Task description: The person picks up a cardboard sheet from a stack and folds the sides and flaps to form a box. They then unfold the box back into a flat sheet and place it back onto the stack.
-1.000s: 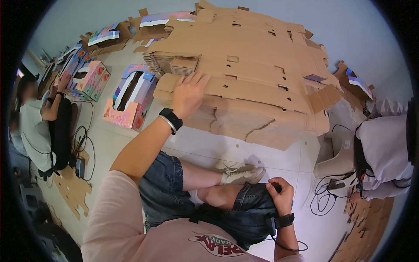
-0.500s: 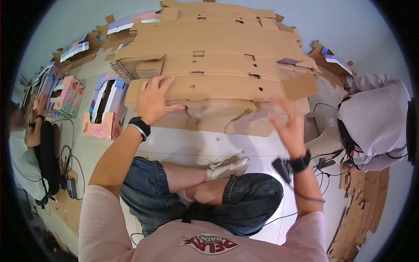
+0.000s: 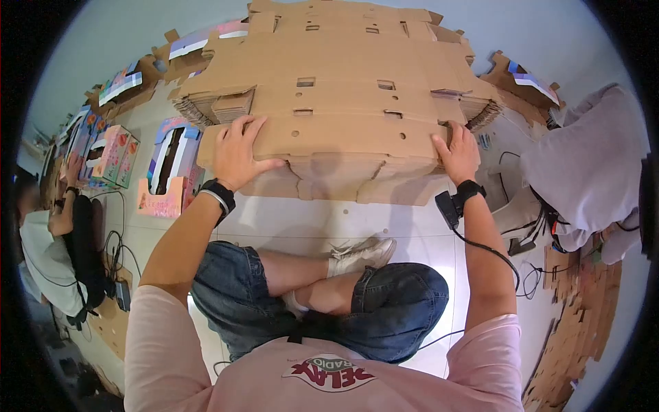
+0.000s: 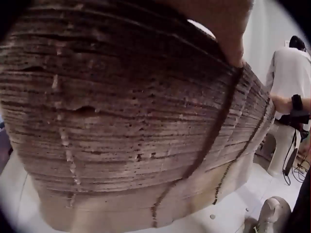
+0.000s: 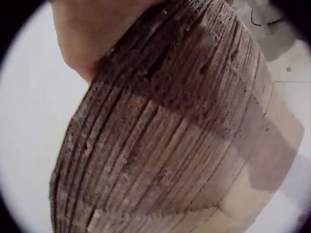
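Note:
A tall stack of flat brown cardboard box blanks (image 3: 343,130) stands in front of me, with slots and round holes in its top sheet. My left hand (image 3: 237,154) rests on the near left part of that sheet, fingers forward and thumb spread along the front edge. At the near right corner, my right hand (image 3: 458,152) touches the sheet with its fingers and thumb. Both wrist views look closely at the layered edges of the stack (image 4: 136,107), with part of each hand at the top edge. The fingertips are hidden in those wrist views.
Printed boxes with cut-out tops, including a pink and purple box (image 3: 161,196), stand on the floor to the left. A person (image 3: 51,240) sits at far left, and another person (image 3: 583,165) at right beside a beige stool (image 3: 504,213). Cardboard scraps (image 3: 576,323) lie lower right.
My right hand has risen from my knee to the right corner of the stack. My left hand stays on the sheet. The raised flap at the right no longer shows standing up.

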### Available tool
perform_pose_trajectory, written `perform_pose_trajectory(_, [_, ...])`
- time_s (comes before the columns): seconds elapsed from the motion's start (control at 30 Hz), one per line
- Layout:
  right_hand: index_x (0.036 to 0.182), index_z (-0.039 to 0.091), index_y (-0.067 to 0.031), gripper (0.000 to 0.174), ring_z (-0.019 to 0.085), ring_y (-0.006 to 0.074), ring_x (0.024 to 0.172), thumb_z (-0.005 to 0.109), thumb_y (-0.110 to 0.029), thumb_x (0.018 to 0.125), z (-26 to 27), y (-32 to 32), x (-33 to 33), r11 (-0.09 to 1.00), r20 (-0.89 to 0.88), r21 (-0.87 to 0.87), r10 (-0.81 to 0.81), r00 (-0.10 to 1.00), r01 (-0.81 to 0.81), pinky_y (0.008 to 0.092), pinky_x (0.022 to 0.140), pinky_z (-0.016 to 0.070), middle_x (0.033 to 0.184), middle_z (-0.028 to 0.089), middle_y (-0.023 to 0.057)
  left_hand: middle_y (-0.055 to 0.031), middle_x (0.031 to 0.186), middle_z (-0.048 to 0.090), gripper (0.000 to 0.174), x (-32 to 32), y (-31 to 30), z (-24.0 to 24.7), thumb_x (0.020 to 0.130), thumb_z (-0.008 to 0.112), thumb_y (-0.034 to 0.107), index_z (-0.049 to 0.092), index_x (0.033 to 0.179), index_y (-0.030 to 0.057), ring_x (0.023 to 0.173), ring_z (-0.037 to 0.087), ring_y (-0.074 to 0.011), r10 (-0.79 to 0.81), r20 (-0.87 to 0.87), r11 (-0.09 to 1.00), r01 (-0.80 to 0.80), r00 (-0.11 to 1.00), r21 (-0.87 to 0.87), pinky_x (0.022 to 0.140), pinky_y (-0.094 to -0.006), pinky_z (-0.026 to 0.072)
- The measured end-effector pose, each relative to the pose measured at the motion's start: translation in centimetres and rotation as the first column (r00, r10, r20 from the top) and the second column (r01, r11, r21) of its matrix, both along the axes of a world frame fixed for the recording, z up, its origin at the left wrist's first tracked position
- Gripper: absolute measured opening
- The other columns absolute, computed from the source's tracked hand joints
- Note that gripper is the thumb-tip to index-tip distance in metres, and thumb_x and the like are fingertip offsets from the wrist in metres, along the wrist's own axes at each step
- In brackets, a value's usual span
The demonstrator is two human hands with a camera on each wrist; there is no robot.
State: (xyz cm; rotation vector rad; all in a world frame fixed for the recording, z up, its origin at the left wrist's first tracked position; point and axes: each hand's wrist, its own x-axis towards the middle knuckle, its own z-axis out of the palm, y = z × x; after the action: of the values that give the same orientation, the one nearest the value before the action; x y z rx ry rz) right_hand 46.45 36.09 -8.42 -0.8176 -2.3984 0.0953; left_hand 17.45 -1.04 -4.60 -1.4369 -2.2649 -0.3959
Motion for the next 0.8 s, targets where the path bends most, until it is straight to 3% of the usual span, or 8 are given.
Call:
perform_pose_trajectory(0.03, [0.127,0.052,-0.0056,0.079,0.048,0.036,0.117,0.066,-0.063,0.075,0.0,0.5,0.3,0.993,0.019,-0.118,0.017,1.0,-0.014,0.0451,0.101,0.0356,0.123,0.053,0.0159,-0.011,0.127,0.05,0.097,-0.1,0.1,0.2,0.059,0.077,0.063,0.049,0.136,0.0129,0.117,0.047,-0.0306,0.007,0.013,1.0,-0.007,1.0,-0.015,0.101,-0.0436,0.0322])
perform_pose_trajectory(0.13, [0.129,0.05,-0.0061,0.095,0.046,0.0347,0.121,0.079,-0.062,0.059,0.8,1.2,1.7,0.981,0.144,-0.126,0.165,0.976,-0.147,0.0445,0.104,0.0333,0.122,0.053,0.0138,-0.0113,0.127,0.049,0.101,-0.2,-0.6,1.5,0.056,0.081,0.059,0.045,0.14,0.0144,0.119,0.046,-0.0287,0.02,0.025,0.989,-0.016,0.999,-0.148,0.101,-0.0456,0.0306])
perform_pose_trajectory(0.23, [0.134,0.046,-0.0078,0.106,0.044,0.0334,0.126,0.087,-0.053,0.047,1.9,0.0,2.6,0.986,0.251,-0.097,0.159,0.955,-0.139,0.0432,0.108,0.03,0.127,0.052,0.0135,-0.0148,0.122,0.051,0.11,-0.8,-1.1,2.3,0.053,0.084,0.053,0.038,0.145,0.0137,0.118,0.047,-0.0328,-0.011,0.045,0.975,0.021,0.999,-0.222,0.102,-0.0491,0.0314])
perform_pose_trajectory(0.47, [0.137,0.045,-0.0088,0.104,0.044,0.0305,0.127,0.09,-0.041,0.049,3.4,-1.3,1.4,0.98,0.319,-0.188,0.13,0.939,-0.072,0.0419,0.107,0.0293,0.127,0.053,0.0135,-0.013,0.107,0.054,0.118,-1.9,-1.0,2.1,0.051,0.085,0.053,0.031,0.149,0.0142,0.107,0.05,-0.0323,-0.027,0.054,0.967,0.04,0.998,-0.251,0.095,-0.0444,0.0362])
perform_pose_trajectory(0.57, [0.131,0.05,-0.0066,0.087,0.045,0.0317,0.126,0.087,-0.037,0.058,4.2,1.5,1.1,0.912,0.21,-0.339,0.313,0.926,-0.231,0.0447,0.107,0.0288,0.123,0.055,0.0145,-0.0132,0.105,0.053,0.121,-2.2,-0.5,2.4,0.049,0.086,0.05,0.029,0.15,0.0137,0.103,0.05,-0.0326,0.001,0.069,0.959,0.019,0.998,-0.282,0.092,-0.0427,0.0375])
perform_pose_trajectory(0.63, [0.128,0.053,-0.0039,0.075,0.043,0.0327,0.13,0.08,-0.041,0.069,7.1,2.6,-0.2,0.925,-0.21,-0.327,0.127,0.969,-0.192,0.0448,0.109,0.027,0.129,0.054,0.0177,-0.013,0.106,0.053,0.123,-2.2,-0.3,2.6,0.048,0.087,0.047,0.028,0.151,0.0139,0.104,0.05,-0.0329,0.029,0.096,0.949,0.003,0.995,-0.316,0.092,-0.043,0.0377])
perform_pose_trajectory(0.73, [0.129,0.055,-0.0032,0.069,0.039,0.0317,0.135,0.073,-0.046,0.077,10.3,1.9,-3.3,0.948,-0.229,-0.218,0.18,0.957,-0.231,0.0438,0.113,0.0245,0.137,0.05,0.0205,-0.0129,0.106,0.053,0.124,-2.1,-0.3,2.8,0.048,0.087,0.047,0.027,0.151,0.015,0.104,0.05,-0.0331,0.031,0.103,0.946,0.005,0.994,-0.325,0.092,-0.0429,0.0376])
perform_pose_trajectory(0.8, [0.134,0.053,-0.0108,0.075,0.038,0.0301,0.136,0.075,-0.05,0.074,9.2,3.4,-5.3,0.997,0.237,-0.064,0.055,0.97,-0.041,0.0436,0.116,0.023,0.141,0.047,0.0205,-0.0128,0.107,0.053,0.122,-2.2,-0.3,2.7,0.049,0.087,0.048,0.027,0.151,0.0167,0.105,0.05,-0.0328,0.059,0.113,0.941,-0.017,0.992,-0.339,0.092,-0.0426,0.0372])
